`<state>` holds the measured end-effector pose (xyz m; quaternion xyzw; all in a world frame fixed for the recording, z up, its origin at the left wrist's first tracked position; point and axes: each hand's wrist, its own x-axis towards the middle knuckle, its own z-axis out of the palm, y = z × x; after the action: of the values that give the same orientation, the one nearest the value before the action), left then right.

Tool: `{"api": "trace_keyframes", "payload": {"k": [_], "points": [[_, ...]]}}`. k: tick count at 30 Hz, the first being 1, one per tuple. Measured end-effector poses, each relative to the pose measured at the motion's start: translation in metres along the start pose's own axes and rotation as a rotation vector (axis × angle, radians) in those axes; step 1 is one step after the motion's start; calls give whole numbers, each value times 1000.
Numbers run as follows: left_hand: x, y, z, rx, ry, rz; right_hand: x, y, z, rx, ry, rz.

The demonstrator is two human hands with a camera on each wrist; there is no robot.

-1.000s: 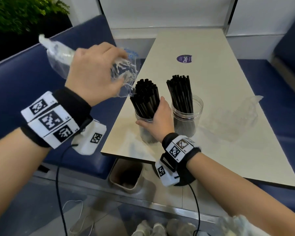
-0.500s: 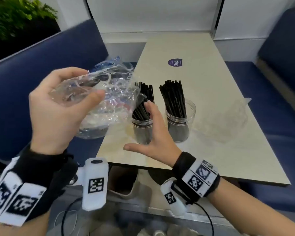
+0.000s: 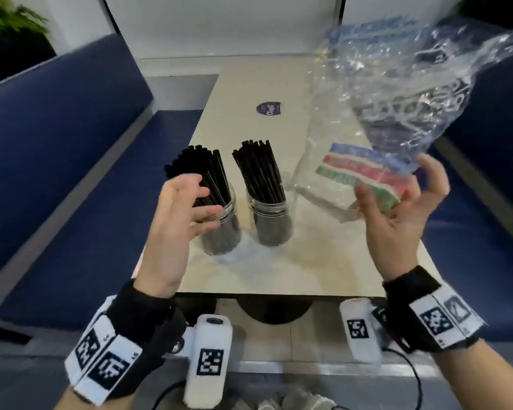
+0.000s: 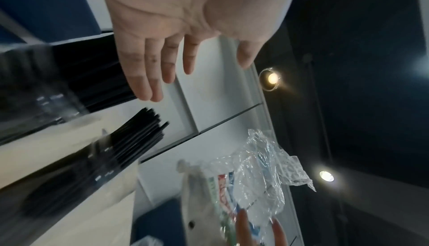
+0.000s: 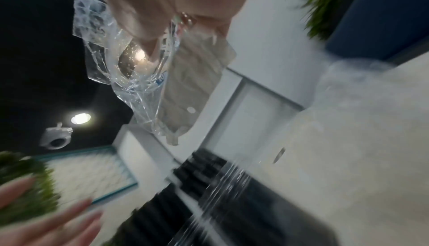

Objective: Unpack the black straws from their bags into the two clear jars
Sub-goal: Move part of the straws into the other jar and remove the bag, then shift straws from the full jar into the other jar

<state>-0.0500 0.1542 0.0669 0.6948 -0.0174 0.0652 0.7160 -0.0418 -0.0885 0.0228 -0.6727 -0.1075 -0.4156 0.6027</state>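
Observation:
Two clear jars stand on the beige table [image 3: 308, 261], each packed with upright black straws: the left jar [image 3: 219, 229] with its straws [image 3: 202, 170], the right jar [image 3: 271, 223] with its straws [image 3: 258, 170]. My left hand [image 3: 203, 199] is open and empty, palm turned up, just in front of the left jar's rim. My right hand [image 3: 397, 196] is raised at the right and pinches a crumpled, empty clear plastic bag [image 3: 403, 93] with blue print and red, green and blue stripes. In the right wrist view the bag [image 5: 130, 62] hangs from my fingers.
Navy benches run along both sides of the table: the left one [image 3: 71, 173] and the right one [image 3: 492, 187]. A purple round sticker [image 3: 268, 108] lies further back on the tabletop. The table's black pedestal [image 3: 273, 309] stands below its near edge.
The empty bag went from my left hand, at the left, across to my right hand, now raised at the right. My right hand left the left jar; my left hand dropped beside it, empty.

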Motion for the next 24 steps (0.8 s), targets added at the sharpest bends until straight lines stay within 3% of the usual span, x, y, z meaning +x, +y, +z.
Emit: {"api": "trace_keyframes", "payload": {"k": [3,5,7,13,18,21,24], "points": [[-1,-30,18,83,-16,-119,29,30,-17,-125,148,155],[-1,-51,29,174,-68,-195,38,53,-19,-257,160,198],[2,-70,42,249,-115,-268,42,75,-16,-376,126,341],[21,-113,66,299,-153,-353,32,134,-6,-719,-403,751],[35,-127,74,313,-75,-301,19,152,6,-1159,-714,803],[42,-128,80,322,-19,-231,18,158,13,-1167,-778,825],[50,-130,86,329,42,-194,24,158,17,-1065,-749,880]]}}
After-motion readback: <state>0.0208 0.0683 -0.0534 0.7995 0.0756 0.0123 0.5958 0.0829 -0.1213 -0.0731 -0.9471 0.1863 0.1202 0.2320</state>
